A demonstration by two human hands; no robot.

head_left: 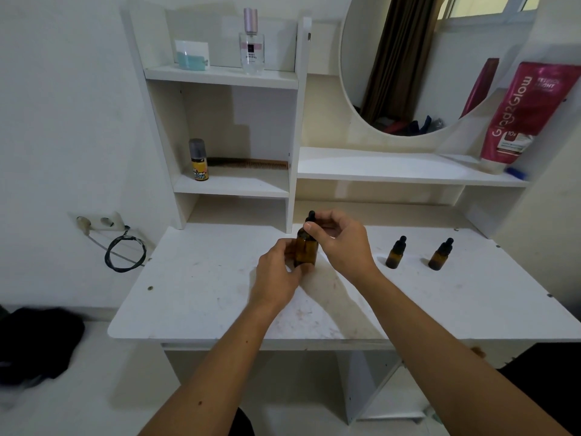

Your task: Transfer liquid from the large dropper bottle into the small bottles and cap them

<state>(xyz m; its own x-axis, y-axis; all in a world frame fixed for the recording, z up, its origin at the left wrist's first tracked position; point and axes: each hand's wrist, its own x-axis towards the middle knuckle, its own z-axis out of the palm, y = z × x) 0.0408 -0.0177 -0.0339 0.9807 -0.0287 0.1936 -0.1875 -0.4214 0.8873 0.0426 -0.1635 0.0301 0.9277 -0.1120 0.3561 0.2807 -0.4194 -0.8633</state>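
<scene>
The large amber dropper bottle [306,250] stands upright on the white table [204,297], near its middle. My left hand [278,272] wraps around the bottle's lower body. My right hand [341,240] pinches the black dropper cap [311,216] on top of it. Two small amber bottles stand to the right, both with black dropper caps on: one [395,253] closer to my hands, the other [440,254] further right. Neither hand touches them.
White shelves rise behind the table, holding a small yellow-labelled bottle [198,160], a comb [248,163], a perfume bottle [251,42] and a pink tube [528,111]. A round mirror [408,58] hangs at the back. A wall socket with a cable [103,223] sits to the left.
</scene>
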